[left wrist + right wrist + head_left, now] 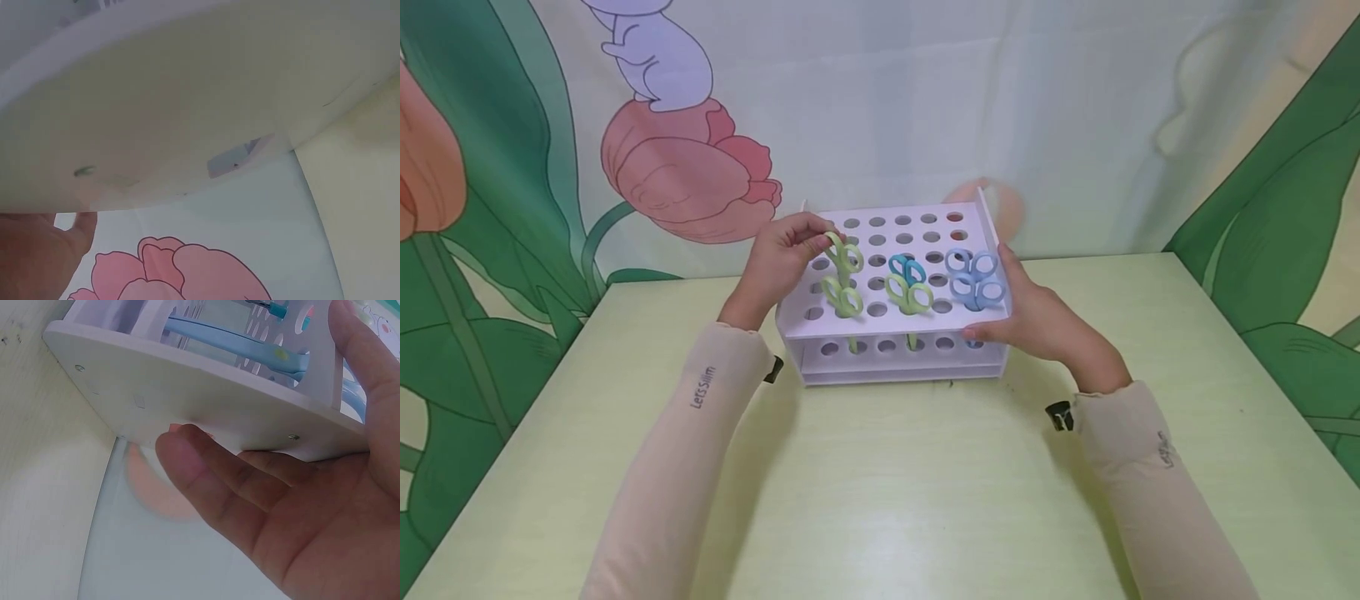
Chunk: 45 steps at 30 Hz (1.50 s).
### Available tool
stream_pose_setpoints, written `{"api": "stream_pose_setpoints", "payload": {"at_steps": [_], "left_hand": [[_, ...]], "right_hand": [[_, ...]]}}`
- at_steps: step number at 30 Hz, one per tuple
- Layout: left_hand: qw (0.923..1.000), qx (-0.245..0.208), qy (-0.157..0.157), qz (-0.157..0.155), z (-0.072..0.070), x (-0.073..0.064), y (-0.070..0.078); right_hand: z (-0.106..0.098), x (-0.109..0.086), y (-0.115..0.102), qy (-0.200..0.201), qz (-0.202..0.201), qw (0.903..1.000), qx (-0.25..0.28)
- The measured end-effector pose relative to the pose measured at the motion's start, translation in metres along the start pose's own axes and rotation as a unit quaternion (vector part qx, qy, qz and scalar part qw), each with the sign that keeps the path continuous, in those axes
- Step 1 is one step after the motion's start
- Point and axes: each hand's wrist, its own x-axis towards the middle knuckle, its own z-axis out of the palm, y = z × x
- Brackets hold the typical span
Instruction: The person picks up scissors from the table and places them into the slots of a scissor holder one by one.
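Observation:
A white rack (880, 321) with rows of round holes stands on the table, several pairs of scissors upright in it. My left hand (782, 260) is at its back left, thumb and fingertips pinching the handle of light green scissors (847, 257). In front of these stand another light green pair (842, 297). In the middle are teal scissors (907, 268) behind a light green pair (909, 295); two blue pairs, one being the front blue scissors (977, 291), stand at the right. My right hand (1045, 321) grips the rack's right side, thumb on the front edge, fingers along the side panel.
The rack stands near the back of the pale yellow-green table (880, 483). Behind it hangs a curtain (865, 108) printed with flowers, leaves and a white animal. Small dark wrist devices show at both cuffs.

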Motion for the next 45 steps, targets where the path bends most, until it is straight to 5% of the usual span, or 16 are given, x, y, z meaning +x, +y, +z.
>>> {"api": "stream_pose_setpoints", "payload": {"at_steps": [7,21,45], "left_hand": [[0.9969,0.052,-0.037,-0.047,0.0007,-0.0045,-0.0051],[0.9920,0.073,-0.074,-0.072,0.0035,-0.0072,-0.0054],[0.9879,0.092,-0.040,-0.118,0.0011,-0.0080,-0.0040]], "right_hand": [[0.0002,-0.0007,0.0012,-0.001,-0.001,1.0000,0.001],[0.0002,-0.0058,0.0026,0.002,0.014,0.9999,0.008],[0.0001,0.0010,0.0024,0.003,-0.009,0.9999,0.006]]}}
